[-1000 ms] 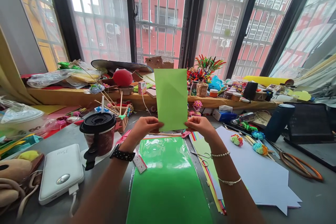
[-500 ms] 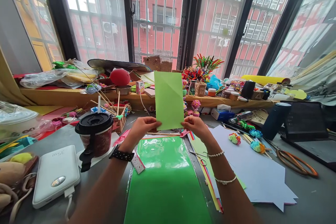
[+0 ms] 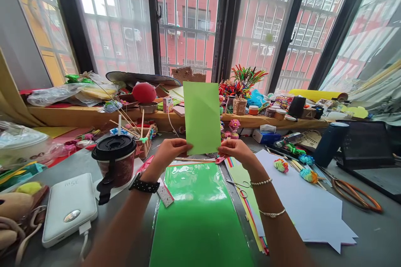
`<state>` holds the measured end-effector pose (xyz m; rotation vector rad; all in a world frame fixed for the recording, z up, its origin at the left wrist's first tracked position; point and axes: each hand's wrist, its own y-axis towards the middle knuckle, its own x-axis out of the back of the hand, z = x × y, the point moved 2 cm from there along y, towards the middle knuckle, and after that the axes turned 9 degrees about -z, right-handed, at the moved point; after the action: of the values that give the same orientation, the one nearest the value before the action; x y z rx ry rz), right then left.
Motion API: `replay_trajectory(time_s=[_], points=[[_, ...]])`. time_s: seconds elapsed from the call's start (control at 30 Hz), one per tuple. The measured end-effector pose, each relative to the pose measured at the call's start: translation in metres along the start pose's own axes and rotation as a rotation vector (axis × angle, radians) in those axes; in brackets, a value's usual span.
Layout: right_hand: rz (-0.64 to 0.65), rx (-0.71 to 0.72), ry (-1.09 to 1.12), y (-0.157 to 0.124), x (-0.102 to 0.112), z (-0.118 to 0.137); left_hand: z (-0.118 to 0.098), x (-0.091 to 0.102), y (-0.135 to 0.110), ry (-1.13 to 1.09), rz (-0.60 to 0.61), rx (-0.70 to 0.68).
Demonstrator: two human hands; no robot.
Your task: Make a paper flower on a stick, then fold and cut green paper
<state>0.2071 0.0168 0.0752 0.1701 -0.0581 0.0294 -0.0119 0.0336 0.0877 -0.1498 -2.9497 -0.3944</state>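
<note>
A light green sheet of paper (image 3: 202, 117) stands upright in the air above the far end of the desk, with faint crease lines across it. My left hand (image 3: 173, 149) pinches its lower left corner between thumb and fingers. At the lower right corner my right hand (image 3: 235, 150) has the same pinch. Below them lies a shiny green plastic-covered sheet (image 3: 200, 217). A small ruler (image 3: 165, 194) rests on its left edge. Scissors (image 3: 241, 184) lie near my right wrist, over coloured paper strips (image 3: 250, 212).
On the left stand a lidded cup (image 3: 115, 160) and a white power bank (image 3: 70, 208). White paper (image 3: 310, 208), folded paper flowers (image 3: 308, 175), orange-handled shears (image 3: 357, 194), a dark cylinder (image 3: 331, 145) and a laptop (image 3: 365, 146) are at right. A cluttered ledge (image 3: 163, 117) runs along the windows.
The green paper has risen slightly and looks a little wider, turned more squarely toward me. My right hand has shifted slightly to the right. Both hands keep their pinch.
</note>
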Motion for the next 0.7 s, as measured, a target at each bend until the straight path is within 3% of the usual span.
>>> replay_trajectory(time_s=[0.13,0.33,0.53,0.7], points=[[-0.035,-0.002,-0.006,0.000,-0.001,0.001,0.000,0.000,0.000,-0.008,-0.014,0.008],[0.025,-0.044,-0.014,-0.002,0.001,-0.001,0.002,0.000,0.000,0.008,0.032,0.051],[-0.073,-0.042,0.095,-0.001,-0.003,-0.001,0.000,0.003,-0.001,0.005,0.017,0.063],[-0.183,-0.024,0.184,0.001,-0.011,0.001,-0.010,-0.005,-0.007,-0.249,-0.053,0.061]])
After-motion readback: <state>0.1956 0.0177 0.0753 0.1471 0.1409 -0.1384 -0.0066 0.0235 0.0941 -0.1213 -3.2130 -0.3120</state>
